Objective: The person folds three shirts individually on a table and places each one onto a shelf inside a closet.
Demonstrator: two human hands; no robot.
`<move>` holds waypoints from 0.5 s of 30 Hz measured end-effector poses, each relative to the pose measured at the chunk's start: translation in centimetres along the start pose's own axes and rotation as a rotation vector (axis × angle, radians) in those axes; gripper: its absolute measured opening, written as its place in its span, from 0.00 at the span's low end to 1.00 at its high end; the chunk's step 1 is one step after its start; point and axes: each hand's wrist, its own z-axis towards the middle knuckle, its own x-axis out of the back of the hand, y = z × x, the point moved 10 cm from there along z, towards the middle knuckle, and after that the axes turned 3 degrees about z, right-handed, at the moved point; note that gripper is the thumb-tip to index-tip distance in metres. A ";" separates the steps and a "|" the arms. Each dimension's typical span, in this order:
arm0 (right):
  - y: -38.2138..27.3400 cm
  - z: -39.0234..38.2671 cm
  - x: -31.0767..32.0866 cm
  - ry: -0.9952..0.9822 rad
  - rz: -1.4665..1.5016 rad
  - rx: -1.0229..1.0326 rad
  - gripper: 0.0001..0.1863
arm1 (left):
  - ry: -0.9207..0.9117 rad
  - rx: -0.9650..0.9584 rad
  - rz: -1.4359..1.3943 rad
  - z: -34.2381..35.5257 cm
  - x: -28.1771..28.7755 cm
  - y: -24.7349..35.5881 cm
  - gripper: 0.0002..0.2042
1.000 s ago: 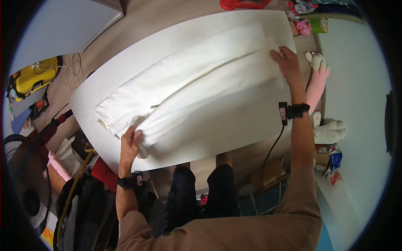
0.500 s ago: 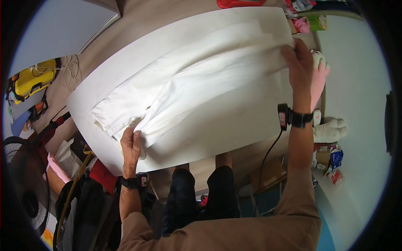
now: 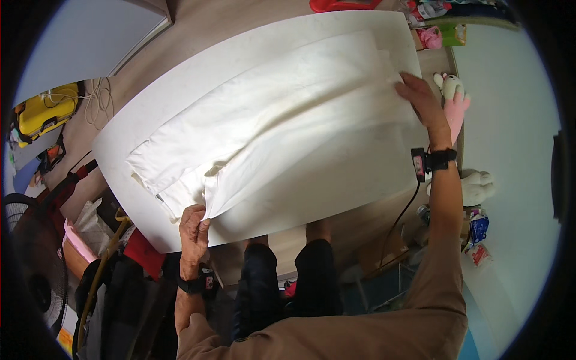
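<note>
A pair of white trousers (image 3: 288,102) lies spread at a slant over a white table (image 3: 336,186), with folds running along the legs. At the waist end, near the table's front left, my left hand (image 3: 194,231) pinches the edge of the fabric and lifts a small peak of it. My right hand (image 3: 425,105) is at the leg ends by the table's right edge. Its thumb and fingers are apart, over or just beside the cloth; whether they touch it is hard to see. A black band with a small device sits on each wrist.
At left stand a yellow case (image 3: 48,114), a fan (image 3: 36,264) and a red item (image 3: 144,255). Plush toys (image 3: 456,99) lie along the right wall. A cable (image 3: 399,222) hangs from my right wrist device. My legs are below the table's front edge.
My left hand has moved slightly right and nearer me, drawing the pinched fabric along. My right hand has come off the hem and shifted down; the leg now lies flatter.
</note>
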 end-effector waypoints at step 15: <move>1.0 -6.3 0.5 -0.184 -0.018 0.010 0.15 | 0.021 -0.086 0.074 0.5 1.2 2.1 0.07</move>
